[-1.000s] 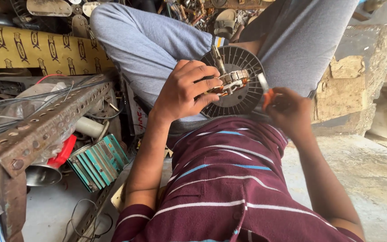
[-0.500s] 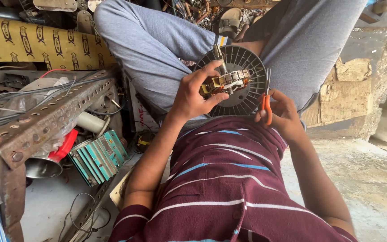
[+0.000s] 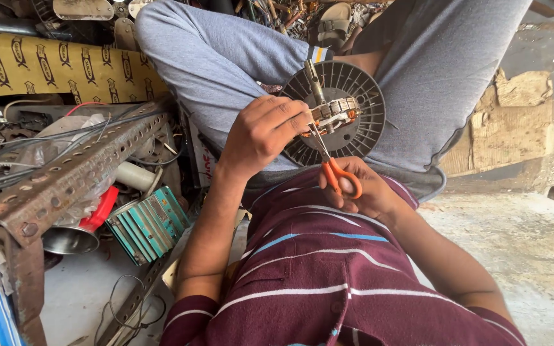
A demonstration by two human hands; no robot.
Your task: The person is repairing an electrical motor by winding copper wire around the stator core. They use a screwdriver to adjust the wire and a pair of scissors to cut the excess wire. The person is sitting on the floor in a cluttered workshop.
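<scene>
A small electric motor with a round black finned fan wheel rests against my lap. My left hand grips the motor's metal core from the left, fingers curled on it. My right hand holds orange-handled scissors from below, the blades pointing up at the copper winding on the core. A metal shaft sticks up from the motor's top.
A rusty perforated angle-iron rack stands at left with wires on it. Below it sit a teal finned block, a red-capped metal can and a white tube. A crumbling wall is at right.
My right hand has brought the scissors up from the motor's right side to under it, blades now at the winding. My left hand shifted its grip on the core.
</scene>
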